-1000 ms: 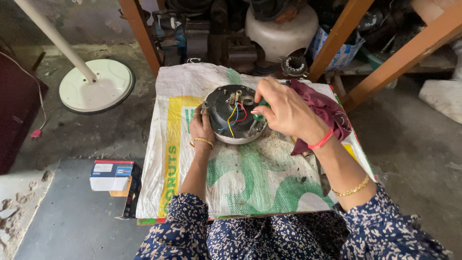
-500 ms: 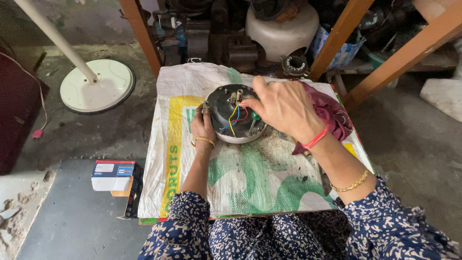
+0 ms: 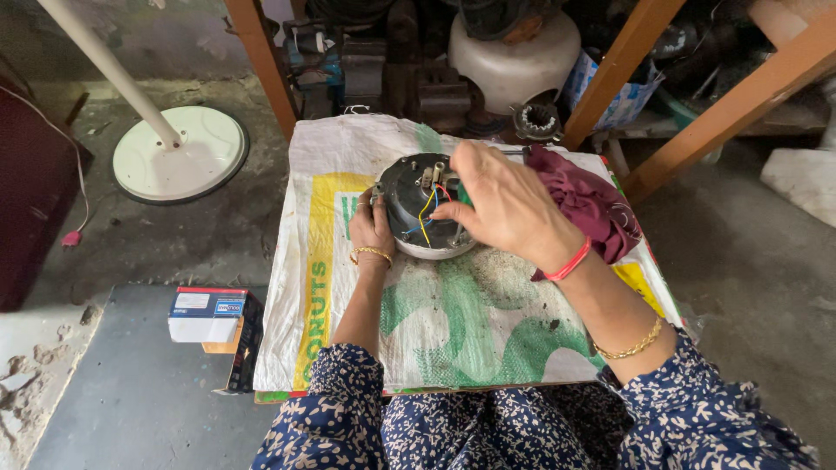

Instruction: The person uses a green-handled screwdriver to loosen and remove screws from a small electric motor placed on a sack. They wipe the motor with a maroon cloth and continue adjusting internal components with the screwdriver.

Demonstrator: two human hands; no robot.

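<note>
- While the left hand gripped the motor rim, steadying seemed adequate.
- Right hand pinched narrowly at the wires; gentle handling advised.

Dull grey metal motor housing on coarse woven plastic sack

Place: a small repair workshop, rough and cluttered.
Floor: bare, stained concrete floor.
Work surface: low table covered with a woven plastic sack.
Storage: wooden racks crammed with old motors and metal parts.
Nearby: white pedestal fan base, small cardboard box.
</note>
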